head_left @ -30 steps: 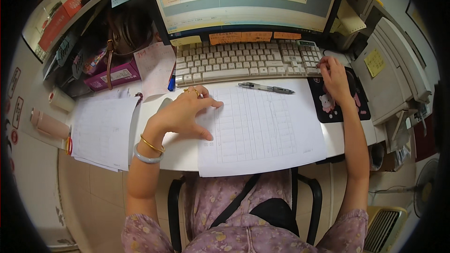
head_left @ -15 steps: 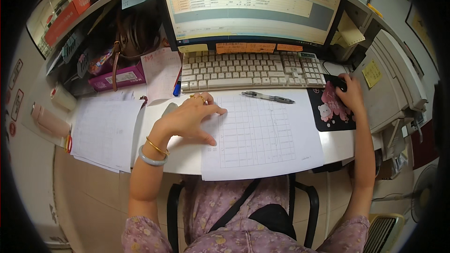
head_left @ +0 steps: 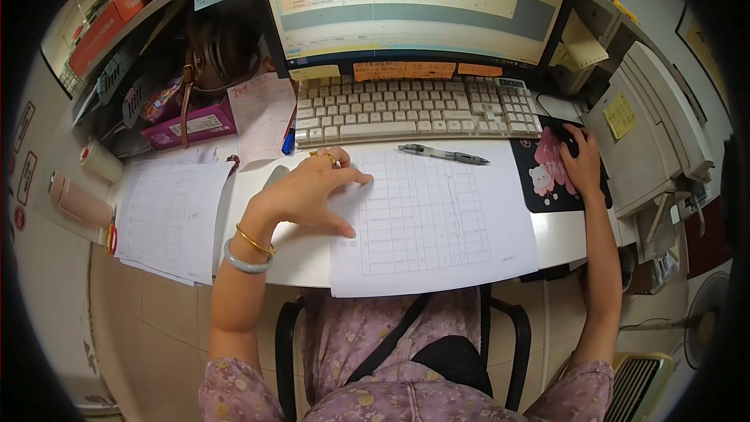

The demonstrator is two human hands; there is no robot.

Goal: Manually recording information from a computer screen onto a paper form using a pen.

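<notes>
A printed sheet with a table grid (head_left: 406, 211) lies at the front of the white desk. My left hand (head_left: 308, 191) rests at its left edge, thumb and forefinger spread apart on the paper, the other fingers bent. A grey object (head_left: 276, 176) is partly hidden behind that hand. Across the sheet's top lies a clear and black pen (head_left: 444, 155). To the right, my right hand (head_left: 582, 162) is curved over a dark computer mouse (head_left: 573, 137), mostly covered by the fingers, on a black mouse pad with a pink bear picture (head_left: 541, 180).
A cream keyboard (head_left: 391, 112) sits below a lit monitor (head_left: 414, 12). At left are stacked papers (head_left: 164, 219), a pink bottle (head_left: 78, 199), a purple box (head_left: 191, 126) and a blue-capped pen (head_left: 289, 141). A printer (head_left: 652, 121) stands at right.
The view has shifted slightly. My right hand and the mouse have moved a little toward the right and nearer on the pad. The left hand keeps its place on the sheet.
</notes>
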